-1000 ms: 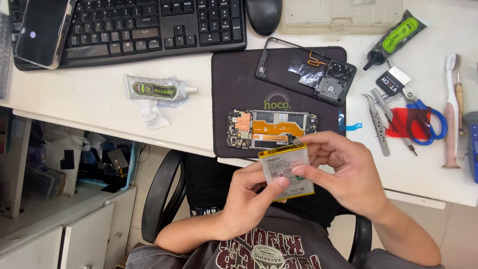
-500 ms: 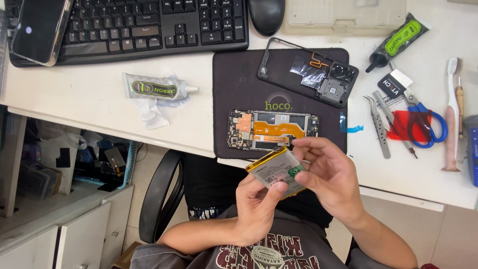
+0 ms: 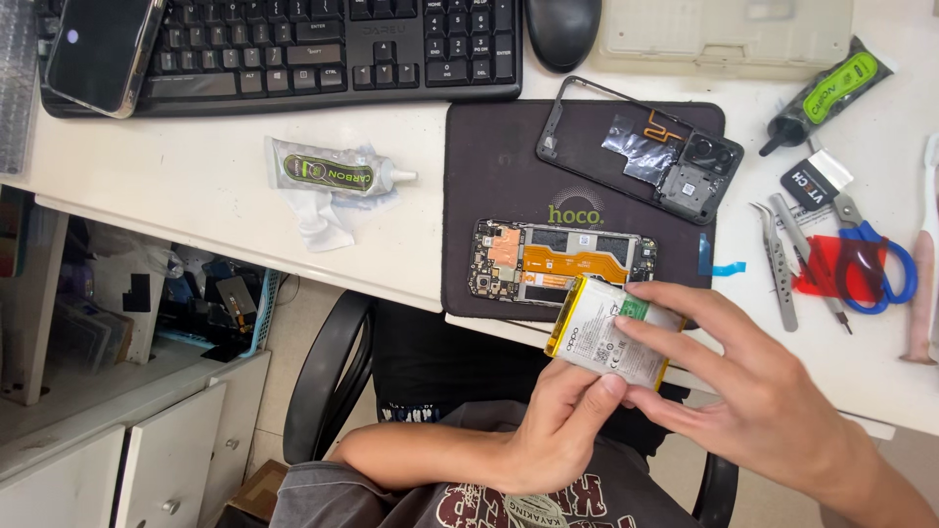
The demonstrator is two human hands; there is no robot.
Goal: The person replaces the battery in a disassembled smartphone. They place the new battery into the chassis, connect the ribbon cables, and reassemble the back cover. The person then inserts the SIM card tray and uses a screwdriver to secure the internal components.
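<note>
Flat silver-grey phone battery with a yellow edge [image 3: 608,337] held in both hands, out of the phone

It hangs tilted just over the counter's [image 3: 196,186] near edge, the left hand [image 3: 558,430] pinching its lower edge with fingers clamped, the right hand [image 3: 753,391] laying spread fingers across its top face. The battery looks flat and unswollen, label side up. Just behind it the opened phone body with orange flex cable [image 3: 562,262] lies on the dark work mat [image 3: 499,166] with its bay bare; the black back cover [image 3: 641,147] lies apart, so fitting and closing seem left
</note>
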